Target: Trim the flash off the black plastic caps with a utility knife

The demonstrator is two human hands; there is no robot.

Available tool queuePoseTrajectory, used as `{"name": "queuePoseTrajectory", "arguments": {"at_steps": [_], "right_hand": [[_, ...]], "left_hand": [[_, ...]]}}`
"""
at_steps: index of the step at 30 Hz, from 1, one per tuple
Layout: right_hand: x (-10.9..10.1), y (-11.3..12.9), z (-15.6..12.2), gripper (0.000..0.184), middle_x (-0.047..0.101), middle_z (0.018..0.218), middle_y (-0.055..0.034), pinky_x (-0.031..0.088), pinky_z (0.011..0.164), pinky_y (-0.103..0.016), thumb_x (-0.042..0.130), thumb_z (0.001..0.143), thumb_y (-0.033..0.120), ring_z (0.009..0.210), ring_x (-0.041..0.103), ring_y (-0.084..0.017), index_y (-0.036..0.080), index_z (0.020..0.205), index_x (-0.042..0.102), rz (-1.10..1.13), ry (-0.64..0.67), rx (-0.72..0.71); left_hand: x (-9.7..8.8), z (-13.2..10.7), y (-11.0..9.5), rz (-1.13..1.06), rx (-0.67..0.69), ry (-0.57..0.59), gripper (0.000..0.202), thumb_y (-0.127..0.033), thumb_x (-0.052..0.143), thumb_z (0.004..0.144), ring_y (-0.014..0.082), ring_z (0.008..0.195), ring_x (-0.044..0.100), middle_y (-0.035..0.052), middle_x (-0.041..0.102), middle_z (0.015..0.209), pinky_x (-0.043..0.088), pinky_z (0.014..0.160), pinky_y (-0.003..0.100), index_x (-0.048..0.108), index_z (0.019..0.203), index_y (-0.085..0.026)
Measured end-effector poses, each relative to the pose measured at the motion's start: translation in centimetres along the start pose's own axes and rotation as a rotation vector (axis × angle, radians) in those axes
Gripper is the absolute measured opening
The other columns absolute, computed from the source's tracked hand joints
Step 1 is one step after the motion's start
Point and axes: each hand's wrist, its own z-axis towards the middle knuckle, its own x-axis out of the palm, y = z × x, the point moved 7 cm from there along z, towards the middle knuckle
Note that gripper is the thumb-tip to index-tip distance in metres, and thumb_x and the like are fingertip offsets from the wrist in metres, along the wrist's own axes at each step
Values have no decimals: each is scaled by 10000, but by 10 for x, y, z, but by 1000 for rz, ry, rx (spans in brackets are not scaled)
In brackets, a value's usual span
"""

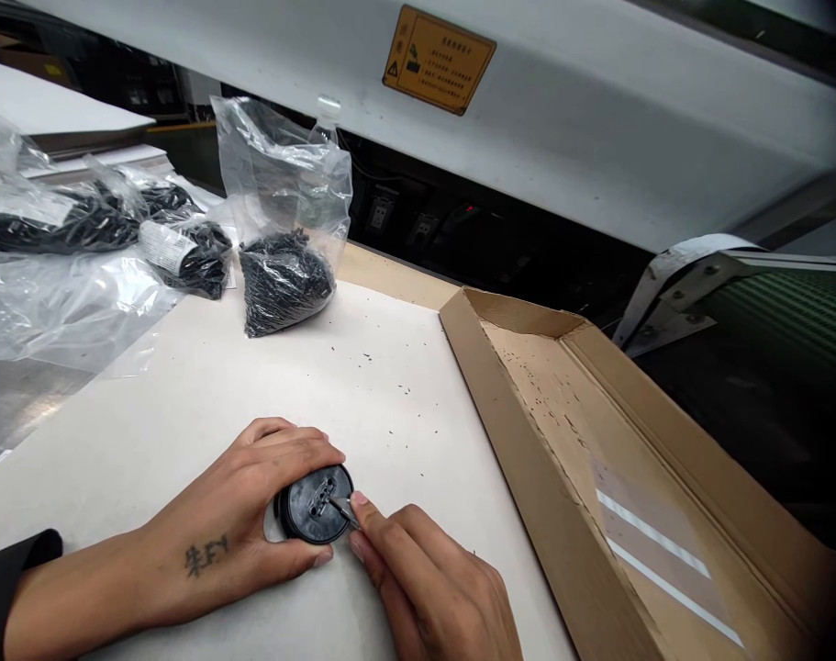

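My left hand (252, 514) wraps round a round black plastic part (316, 504) that rests on the white table top (266, 386) near its front edge. The part's top face shows several small slots. My right hand (424, 578) is closed in a pinch on a thin metal pin (343, 509), its tip touching the part's top face beside the slots.
Clear plastic bags of small black pieces (284, 275) stand and lie at the back left. A shallow open cardboard box (596, 441) lies to the right of my hands. Behind is a white machine housing with a yellow warning label (437, 60).
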Motion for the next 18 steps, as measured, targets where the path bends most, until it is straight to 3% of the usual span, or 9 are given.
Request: {"name": "queuePoseTrajectory", "arguments": {"at_steps": [10, 18], "right_hand": [[-1, 6, -1, 302, 537, 731, -6, 420, 431, -235, 475, 996, 241, 566, 560, -162, 201, 1287, 544, -147, 13, -94], [2, -1, 0, 308, 538, 754, 3, 445, 465, -215, 477, 1002, 268, 552, 550, -144, 249, 1305, 530, -82, 25, -26]], "left_hand": [[0, 2, 0, 3, 13, -5, 541, -375, 712, 775, 226, 1270, 453, 4, 589, 1290, 312, 1112, 404, 498, 1261, -271], [1, 2, 1, -3, -17, -5, 528, -337, 709, 772, 197, 1271, 448, -27, 583, 1293, 319, 1111, 372, 500, 1254, -287]]}}
